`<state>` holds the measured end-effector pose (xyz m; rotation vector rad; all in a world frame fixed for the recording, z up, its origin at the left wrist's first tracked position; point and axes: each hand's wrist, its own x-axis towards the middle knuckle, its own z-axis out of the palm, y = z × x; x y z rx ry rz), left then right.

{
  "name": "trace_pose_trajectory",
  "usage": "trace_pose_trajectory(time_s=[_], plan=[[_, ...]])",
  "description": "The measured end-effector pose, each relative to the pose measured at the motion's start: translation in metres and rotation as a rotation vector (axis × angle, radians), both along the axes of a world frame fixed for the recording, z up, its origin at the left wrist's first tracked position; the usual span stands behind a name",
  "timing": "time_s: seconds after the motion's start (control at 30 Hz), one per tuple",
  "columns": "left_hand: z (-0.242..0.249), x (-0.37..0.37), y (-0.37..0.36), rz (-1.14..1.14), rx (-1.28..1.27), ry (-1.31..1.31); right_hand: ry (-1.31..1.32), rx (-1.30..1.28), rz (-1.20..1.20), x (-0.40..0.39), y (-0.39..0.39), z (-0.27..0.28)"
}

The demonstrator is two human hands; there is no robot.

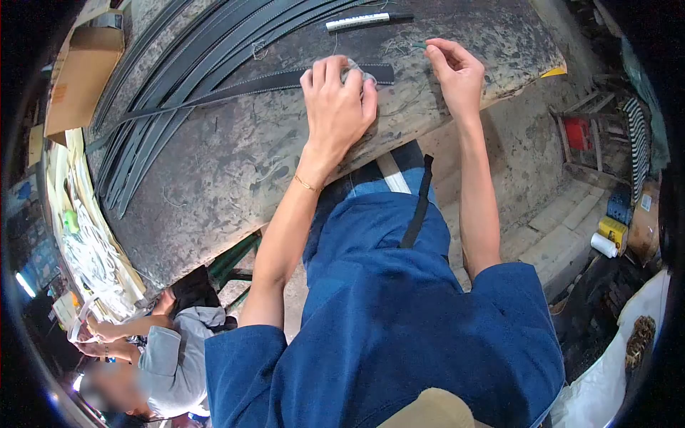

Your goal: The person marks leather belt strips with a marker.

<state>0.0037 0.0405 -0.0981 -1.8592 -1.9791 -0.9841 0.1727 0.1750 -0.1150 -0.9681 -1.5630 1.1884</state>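
Note:
My left hand (334, 107) is closed over a crumpled greyish wad (354, 70), perhaps cloth or plastic. It presses on the end of a black stitched strap (384, 73) lying on the worn table (242, 153). Off to the right, my right hand (458, 75) pinches a small, thin green thing (419, 44) between thumb and fingertips; its kind is too small to tell. Loose threads (399, 48) lie beside those fingertips. A black-and-white marker (364, 23) rests above both hands.
Many black stitched straps (153, 100) lie bundled across the table's left. An open cardboard box (82, 75) and a heap of whitish strips (100, 250) are at the left edge. Another person in a grey shirt (185, 349) works at lower left. A wooden stool (596, 132) stands right.

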Motion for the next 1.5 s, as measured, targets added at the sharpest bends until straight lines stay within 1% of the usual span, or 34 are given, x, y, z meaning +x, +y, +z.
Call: trace_pose_trajectory(time_s=[0.03,0.1,0.17,0.23,0.4,0.5,0.57,0.7,0.77,0.8,0.87,0.93,0.97,1.03,1.17,1.4,1.5], plan=[[-0.001,-0.001,0.001,0.002,0.001,0.000,-0.021,0.017,-0.007,0.000,0.000,0.001],[-0.004,-0.001,0.000,-0.065,-0.105,-0.036,-0.048,0.029,-0.012,-0.001,0.000,0.001],[-0.006,-0.002,0.000,-0.082,-0.122,-0.023,-0.012,0.023,0.024,-0.001,-0.002,-0.001],[-0.004,-0.004,0.002,-0.121,-0.117,0.062,-0.013,0.018,0.024,-0.001,-0.001,-0.002],[0.004,-0.007,0.004,-0.129,-0.211,0.107,-0.031,0.032,0.012,-0.002,0.000,-0.003],[0.007,-0.008,0.008,-0.133,-0.261,0.125,-0.093,0.058,0.020,-0.002,0.000,-0.002],[0.004,-0.009,0.006,-0.135,-0.283,0.126,-0.025,0.055,0.030,-0.005,-0.003,0.000],[0.000,-0.008,0.005,-0.134,-0.234,0.107,-0.082,0.056,0.035,-0.004,-0.003,-0.002],[-0.001,-0.008,0.003,-0.129,-0.209,0.103,-0.090,0.073,0.087,-0.004,-0.005,-0.002],[-0.001,-0.009,0.002,-0.130,-0.177,0.056,-0.091,0.073,0.089,-0.005,-0.006,-0.002],[-0.002,-0.007,-0.001,-0.131,-0.145,0.004,-0.196,0.108,0.128,-0.006,-0.009,0.000],[-0.003,-0.004,-0.007,-0.087,-0.090,-0.174,-0.253,0.120,0.143,-0.006,-0.014,0.006],[-0.003,-0.002,-0.010,-0.085,-0.095,-0.179,-0.303,0.136,0.158,-0.007,-0.016,0.009],[-0.003,-0.001,-0.014,-0.094,-0.096,-0.073,-0.310,0.155,0.149,-0.007,-0.014,0.007],[-0.003,-0.001,-0.018,-0.095,-0.087,-0.087,-0.354,0.229,0.143,-0.009,-0.014,0.009],[-0.002,0.003,-0.027,-0.069,-0.115,-0.139,-0.302,0.201,0.133,-0.009,-0.014,0.007],[-0.002,0.003,-0.027,-0.064,-0.125,-0.151,-0.360,0.227,0.145,-0.010,-0.015,0.010]])
